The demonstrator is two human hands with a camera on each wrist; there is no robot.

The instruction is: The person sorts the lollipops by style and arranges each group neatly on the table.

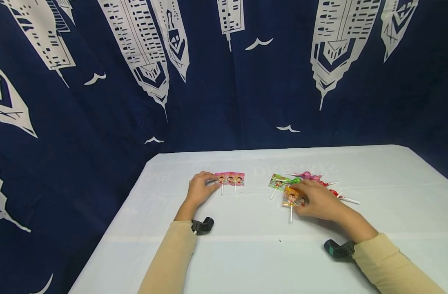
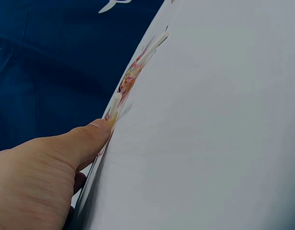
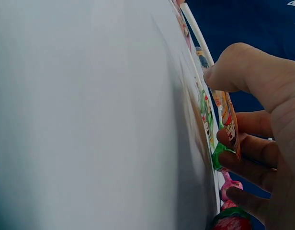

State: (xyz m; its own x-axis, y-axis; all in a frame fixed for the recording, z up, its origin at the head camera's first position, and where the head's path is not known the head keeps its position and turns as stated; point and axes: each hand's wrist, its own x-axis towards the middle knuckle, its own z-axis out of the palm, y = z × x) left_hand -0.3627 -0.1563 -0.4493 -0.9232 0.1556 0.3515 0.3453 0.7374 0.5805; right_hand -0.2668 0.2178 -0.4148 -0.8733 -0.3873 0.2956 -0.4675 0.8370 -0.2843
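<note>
Pink-wrapped lollipops with cartoon figures lie side by side on the white table, white sticks pointing toward me. At their left end my left hand pinches the wrapper edge; the thumb shows against it in the left wrist view. My right hand holds an orange-wrapped lollipop between thumb and fingers, its stick pointing toward me. Just behind it, a green-wrapped flat lollipop lies at an angle. In the right wrist view, the orange wrapper shows between the thumb and the curled fingers.
Round lollipops in pink and red wrappers lie in a loose pile behind and right of my right hand, partly hidden by it. A dark blue cloth with white building prints hangs behind the table.
</note>
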